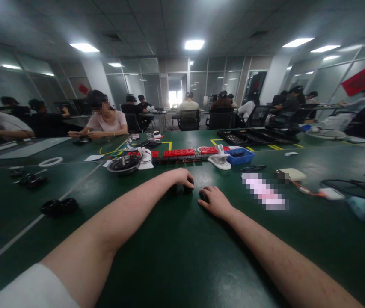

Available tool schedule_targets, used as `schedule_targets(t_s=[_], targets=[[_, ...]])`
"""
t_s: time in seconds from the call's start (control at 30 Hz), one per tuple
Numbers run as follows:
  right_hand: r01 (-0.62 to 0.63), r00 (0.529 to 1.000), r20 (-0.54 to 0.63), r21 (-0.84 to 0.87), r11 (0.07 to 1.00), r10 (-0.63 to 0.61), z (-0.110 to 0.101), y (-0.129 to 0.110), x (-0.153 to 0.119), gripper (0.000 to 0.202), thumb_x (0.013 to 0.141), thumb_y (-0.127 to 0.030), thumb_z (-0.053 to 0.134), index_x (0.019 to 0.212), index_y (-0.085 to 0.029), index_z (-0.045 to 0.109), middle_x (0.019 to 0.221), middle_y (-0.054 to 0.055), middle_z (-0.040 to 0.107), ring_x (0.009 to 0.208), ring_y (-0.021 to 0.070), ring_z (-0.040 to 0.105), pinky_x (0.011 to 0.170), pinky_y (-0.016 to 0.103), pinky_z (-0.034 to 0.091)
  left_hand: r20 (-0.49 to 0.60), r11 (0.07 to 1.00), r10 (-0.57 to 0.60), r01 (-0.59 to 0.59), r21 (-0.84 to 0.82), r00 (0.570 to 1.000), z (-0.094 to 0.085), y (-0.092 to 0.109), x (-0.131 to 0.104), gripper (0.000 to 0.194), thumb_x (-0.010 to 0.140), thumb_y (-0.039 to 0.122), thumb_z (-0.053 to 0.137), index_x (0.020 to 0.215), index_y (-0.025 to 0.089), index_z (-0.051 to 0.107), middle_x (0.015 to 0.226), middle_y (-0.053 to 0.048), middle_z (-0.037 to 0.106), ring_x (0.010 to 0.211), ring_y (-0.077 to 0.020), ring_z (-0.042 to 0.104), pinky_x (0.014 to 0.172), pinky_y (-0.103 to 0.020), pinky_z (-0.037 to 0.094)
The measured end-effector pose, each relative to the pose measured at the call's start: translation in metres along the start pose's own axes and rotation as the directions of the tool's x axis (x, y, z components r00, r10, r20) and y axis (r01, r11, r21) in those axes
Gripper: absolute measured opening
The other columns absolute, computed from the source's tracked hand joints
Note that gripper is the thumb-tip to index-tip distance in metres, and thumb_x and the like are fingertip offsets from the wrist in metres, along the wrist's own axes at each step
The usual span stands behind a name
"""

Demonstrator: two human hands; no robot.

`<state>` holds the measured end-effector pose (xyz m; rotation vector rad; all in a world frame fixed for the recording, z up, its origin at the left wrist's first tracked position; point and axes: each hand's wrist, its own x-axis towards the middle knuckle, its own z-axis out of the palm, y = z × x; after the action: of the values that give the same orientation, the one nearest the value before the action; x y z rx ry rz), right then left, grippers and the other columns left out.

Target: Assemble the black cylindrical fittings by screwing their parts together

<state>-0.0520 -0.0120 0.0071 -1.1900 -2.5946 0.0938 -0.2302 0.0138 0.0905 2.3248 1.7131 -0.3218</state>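
Observation:
Over the middle of the green table [156,239], my left hand [182,176] has its fingers bent down around a small black object [188,185]. To its right, my right hand [215,202] rests low on the table with its fingers curled over another small black object [204,196]. The two hands are apart. Beyond them lies a row of red blocks [179,152] on a dark strip, between a white clamp-like stand [220,159] on the right and a white stand [145,158] on the left.
A round metal bowl [123,167] with dark parts stands at the left, a blue bin [240,156] at the right. Black round parts [59,207] lie far left. Cables, a beige device [291,174] and black trays [256,137] are on the right. Several people sit beyond.

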Motion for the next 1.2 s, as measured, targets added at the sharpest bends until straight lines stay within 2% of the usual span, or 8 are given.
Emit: schedule_targets(t_s=[0.23, 0.67, 0.87, 1.03, 1.2], targets=[[-0.006, 1.000, -0.001, 0.004, 1.000, 0.006, 0.001, 0.000, 0.001, 0.038, 0.076, -0.043, 0.047, 0.104, -0.017, 0.054, 0.104, 0.010, 0.051, 0.095, 0.0210, 0.044, 0.082, 0.031, 0.034, 0.004, 0.999, -0.023, 0.024, -0.027, 1.000, -0.002, -0.004, 0.001, 0.052, 0.066, 0.050, 0.055, 0.113, 0.027, 0.052, 0.116, 0.001, 0.054, 0.102, -0.0190, 0.049, 0.081, -0.021, 0.039], [-0.022, 1.000, 0.010, 0.006, 1.000, 0.022, -0.003, -0.004, -0.001, 0.038, 0.076, -0.043, 0.047, 0.105, -0.018, 0.053, 0.104, 0.009, 0.051, 0.096, 0.0207, 0.043, 0.082, 0.030, 0.033, 0.052, 0.991, -0.007, 0.014, -0.135, 0.999, 0.005, -0.016, 0.008, 0.061, 0.063, 0.058, 0.052, 0.114, 0.026, 0.050, 0.116, -0.001, 0.053, 0.102, -0.0208, 0.050, 0.083, -0.026, 0.039], [-0.026, 1.000, 0.005, 0.004, 1.000, 0.026, -0.003, -0.004, -0.001, 0.037, 0.077, -0.042, 0.046, 0.103, -0.018, 0.054, 0.103, 0.010, 0.052, 0.094, 0.0206, 0.043, 0.081, 0.031, 0.033, 0.057, 0.981, 0.011, 0.000, -0.194, 0.998, 0.005, -0.018, 0.016, 0.052, 0.069, 0.049, 0.050, 0.113, 0.023, 0.051, 0.116, 0.000, 0.054, 0.102, -0.0178, 0.050, 0.087, -0.023, 0.037], [-0.022, 1.000, -0.001, 0.008, 1.000, 0.022, -0.003, -0.003, -0.001, 0.038, 0.077, -0.043, 0.046, 0.105, -0.018, 0.053, 0.103, 0.010, 0.052, 0.095, 0.0210, 0.043, 0.082, 0.031, 0.033, -0.018, 0.972, 0.034, -0.037, -0.232, 0.999, 0.000, -0.019, 0.013, 0.054, 0.075, 0.053, 0.038, 0.116, 0.020, 0.048, 0.120, -0.001, 0.051, 0.108, -0.0179, 0.046, 0.091, -0.023, 0.033], [-0.023, 1.000, 0.005, 0.015, 1.000, 0.023, -0.002, -0.002, 0.000, 0.037, 0.077, -0.042, 0.046, 0.104, -0.018, 0.054, 0.104, 0.009, 0.052, 0.096, 0.0212, 0.043, 0.083, 0.031, 0.033, -0.162, 0.976, 0.079, -0.109, -0.187, 0.984, -0.012, -0.015, -0.013, 0.057, 0.074, 0.057, 0.038, 0.118, 0.022, 0.046, 0.127, -0.002, 0.043, 0.116, -0.0208, 0.037, 0.097, -0.029, 0.024]])
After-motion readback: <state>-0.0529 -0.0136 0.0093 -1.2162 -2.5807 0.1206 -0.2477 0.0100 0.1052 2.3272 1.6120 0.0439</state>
